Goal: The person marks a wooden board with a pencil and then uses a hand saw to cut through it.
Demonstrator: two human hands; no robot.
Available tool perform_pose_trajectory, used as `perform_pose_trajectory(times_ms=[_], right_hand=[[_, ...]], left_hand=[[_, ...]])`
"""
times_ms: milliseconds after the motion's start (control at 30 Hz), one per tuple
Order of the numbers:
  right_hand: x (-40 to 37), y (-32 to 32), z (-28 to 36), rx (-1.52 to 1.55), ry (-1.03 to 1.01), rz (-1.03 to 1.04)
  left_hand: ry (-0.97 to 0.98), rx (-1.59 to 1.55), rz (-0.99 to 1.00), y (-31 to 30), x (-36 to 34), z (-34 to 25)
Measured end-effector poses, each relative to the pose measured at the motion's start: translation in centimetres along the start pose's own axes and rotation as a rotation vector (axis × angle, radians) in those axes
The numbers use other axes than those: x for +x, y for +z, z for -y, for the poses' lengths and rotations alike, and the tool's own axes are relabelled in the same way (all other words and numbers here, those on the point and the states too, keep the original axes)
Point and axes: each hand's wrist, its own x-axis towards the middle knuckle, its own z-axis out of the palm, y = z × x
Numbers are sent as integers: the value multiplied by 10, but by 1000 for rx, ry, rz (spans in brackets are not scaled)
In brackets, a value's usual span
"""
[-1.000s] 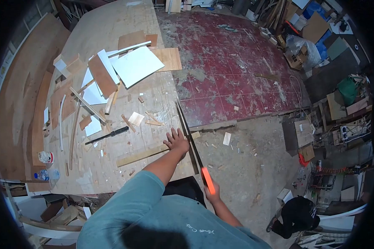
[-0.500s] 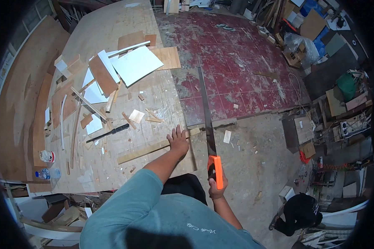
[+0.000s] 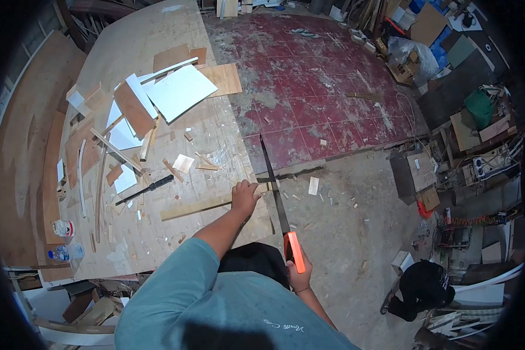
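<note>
At the workbench (image 3: 216, 140) edge, my left hand (image 3: 245, 197) is closed over a long wooden strip (image 3: 193, 208) that lies across the top. The strip's end sticks out past the edge. In my right hand (image 3: 301, 274) is a handsaw (image 3: 277, 195), gripped by its orange handle. Its dark blade points away from me and crosses the overhanging end in this view, just right of my left hand. Part of the strip is hidden under my left fingers.
Left of the strip lie a black tool (image 3: 144, 190), white panels (image 3: 181, 93) and wood offcuts. A jar (image 3: 63, 228) and a plastic bottle (image 3: 58, 253) stand at the left. Another person (image 3: 423, 289) crouches at lower right. Scraps litter the floor (image 3: 344, 233).
The saw has come back toward me, its tip now lower in view and its blade across the strip's end. My left fingers, spread before, are now curled over the strip.
</note>
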Motion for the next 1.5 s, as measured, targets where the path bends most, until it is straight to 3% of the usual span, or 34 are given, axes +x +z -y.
perform_pose_trajectory(times_ms=[300, 433, 667, 733, 833, 1100, 1500], right_hand=[[8, 1, 18, -6, 203, 65], [10, -1, 15, 45, 310, 79], [3, 2, 14, 8, 263, 77], [2, 4, 20, -65, 60, 53], [3, 5, 25, -118, 20, 71], [6, 10, 21, -130, 47, 89], [28, 5, 40, -223, 73, 201]], left_hand=[[-10, -46, -38, -9, -4, 4], [-88, -53, 45, -12, -1, 5], [-226, -105, 107, -17, 2, 4], [-244, -119, 78, -15, 2, 3], [-283, -126, 66, -14, 7, 3], [-333, -106, 151, -18, 10, 0], [-278, -107, 53, -5, 3, 7]])
